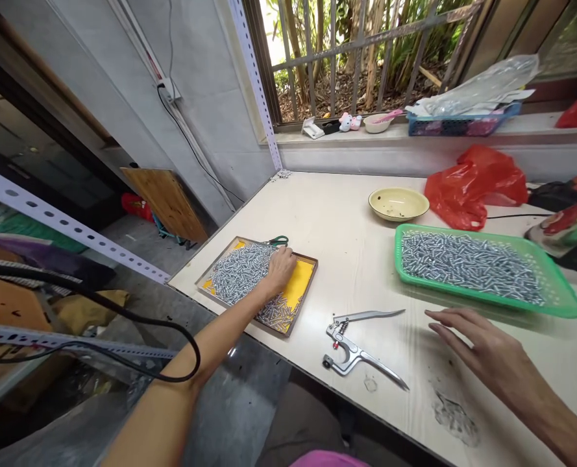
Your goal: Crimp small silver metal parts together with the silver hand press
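Note:
My left hand [282, 268] is at a shallow tray [312, 272] with a yellow bottom, its fingers bent down at the edge of a heap of small silvery metal parts [242, 271]. Its fingertips are partly hidden, and what they hold cannot be made out. Over the table at the right, my right hand [480, 337] has its fingers stretched out and holds nothing. Between the hands lie metal hand pliers [354, 355] with their handles spread. Beyond my right hand is a green plastic basket [563, 292] filled with similar metal parts [468, 263].
A cream oval bowl [398, 205] stands near the back of the table [317, 207], beside a red plastic bag [476, 185]. Green-handled scissors [279, 240] lie behind the tray. A power tool [568, 227] is at the far right. A cable crosses the left foreground.

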Tool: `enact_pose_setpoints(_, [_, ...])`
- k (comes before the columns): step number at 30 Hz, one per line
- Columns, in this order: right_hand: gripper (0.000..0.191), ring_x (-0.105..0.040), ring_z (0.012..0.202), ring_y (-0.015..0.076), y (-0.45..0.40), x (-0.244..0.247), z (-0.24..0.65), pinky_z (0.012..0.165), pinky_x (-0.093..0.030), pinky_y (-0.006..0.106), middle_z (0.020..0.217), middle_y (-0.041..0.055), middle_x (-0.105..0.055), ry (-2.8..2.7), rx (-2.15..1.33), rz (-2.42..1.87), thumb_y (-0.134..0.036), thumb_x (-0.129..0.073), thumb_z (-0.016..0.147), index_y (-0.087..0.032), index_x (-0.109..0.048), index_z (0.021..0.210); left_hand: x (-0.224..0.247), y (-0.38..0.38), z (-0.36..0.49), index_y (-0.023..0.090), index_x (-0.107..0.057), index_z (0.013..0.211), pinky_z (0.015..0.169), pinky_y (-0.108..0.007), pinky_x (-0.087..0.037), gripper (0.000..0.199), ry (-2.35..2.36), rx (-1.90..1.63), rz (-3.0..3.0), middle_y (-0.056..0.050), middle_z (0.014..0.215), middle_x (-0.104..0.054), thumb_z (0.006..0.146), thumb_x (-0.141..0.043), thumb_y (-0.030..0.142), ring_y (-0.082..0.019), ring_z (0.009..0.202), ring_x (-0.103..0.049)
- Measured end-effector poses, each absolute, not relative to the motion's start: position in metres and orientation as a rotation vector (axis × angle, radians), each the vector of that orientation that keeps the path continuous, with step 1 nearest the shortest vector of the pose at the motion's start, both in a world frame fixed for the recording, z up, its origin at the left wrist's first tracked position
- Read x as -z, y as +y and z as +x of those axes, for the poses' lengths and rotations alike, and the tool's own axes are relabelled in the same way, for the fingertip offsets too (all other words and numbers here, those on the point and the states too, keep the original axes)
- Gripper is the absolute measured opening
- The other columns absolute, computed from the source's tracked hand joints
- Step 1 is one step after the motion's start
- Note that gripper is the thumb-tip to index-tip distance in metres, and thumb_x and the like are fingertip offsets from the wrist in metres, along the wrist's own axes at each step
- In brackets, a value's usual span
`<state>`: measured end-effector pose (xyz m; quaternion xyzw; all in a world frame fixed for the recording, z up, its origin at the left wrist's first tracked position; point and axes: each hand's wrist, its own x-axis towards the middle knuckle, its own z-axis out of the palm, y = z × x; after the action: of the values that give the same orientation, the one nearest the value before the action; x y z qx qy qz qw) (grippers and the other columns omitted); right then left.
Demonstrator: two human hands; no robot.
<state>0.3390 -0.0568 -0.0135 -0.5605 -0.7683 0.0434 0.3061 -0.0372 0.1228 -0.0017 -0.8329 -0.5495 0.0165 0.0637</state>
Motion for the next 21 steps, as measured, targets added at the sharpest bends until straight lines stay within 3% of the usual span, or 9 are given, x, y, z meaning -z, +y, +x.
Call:
enact_pose_setpoints(7, [0.027, -0.065, 0.092, 0.0219, -0.067, 0.003, 0.294, 0.079, -0.053, 0.036, 0.102, 0.0072, -0.066, -2.112, -0.335, -1.43, -0.038, -0.043, 0.096, -0.026, -0.064, 0.108, -0.006, 0.095, -0.041, 0.015, -0.068, 0.085, 0.076, -0.035, -0.04, 0.025, -1.819, 0.273, -2.541, -0.011, 0.087, -0.064, 0.09, -0.044, 0.017, -0.024, 0.091, -0.05])
enact_pose_setpoints(13, [0.029, -0.064, 0.086, 0.0192, -0.08, 0.003, 0.257, 0.075, -0.054, 0.034, 0.097, 0.0073, -0.066, -2.221, -0.483, -1.372, -0.033, -0.037, 0.098, -0.025, -0.065, 0.105, -0.019, 0.081, -0.05, 0.015, -0.068, 0.08, 0.068, -0.027, -0.042, 0.015, -2.26, 0.704, -2.565, -0.005, 0.079, -0.068, 0.083, -0.056, 0.023, -0.016, 0.075, -0.058])
enact_pose_setpoints(17, [0.028, -0.06, 0.09, 0.0207, -0.093, 0.004, 0.251, 0.078, -0.051, 0.035, 0.098, 0.0086, -0.063, -2.286, -0.506, -1.423, -0.03, -0.039, 0.098, -0.022, -0.064, 0.108, -0.028, 0.048, -0.031, 0.014, -0.067, 0.088, 0.057, -0.021, -0.043, 0.017, -2.667, 1.071, -2.681, -0.003, 0.074, -0.067, 0.076, -0.063, 0.025, -0.011, 0.062, -0.058])
enact_pose_setpoints(21, [0.026, -0.056, 0.092, 0.0218, -0.099, 0.011, 0.252, 0.08, -0.047, 0.035, 0.097, 0.0098, -0.061, -2.33, -0.515, -1.513, -0.027, -0.043, 0.096, -0.018, -0.064, 0.11, -0.027, -0.001, 0.001, 0.012, -0.066, 0.087, 0.049, -0.019, -0.042, 0.02, -2.918, 1.103, -2.916, -0.002, 0.072, -0.066, 0.074, -0.066, 0.027, -0.008, 0.054, -0.053])
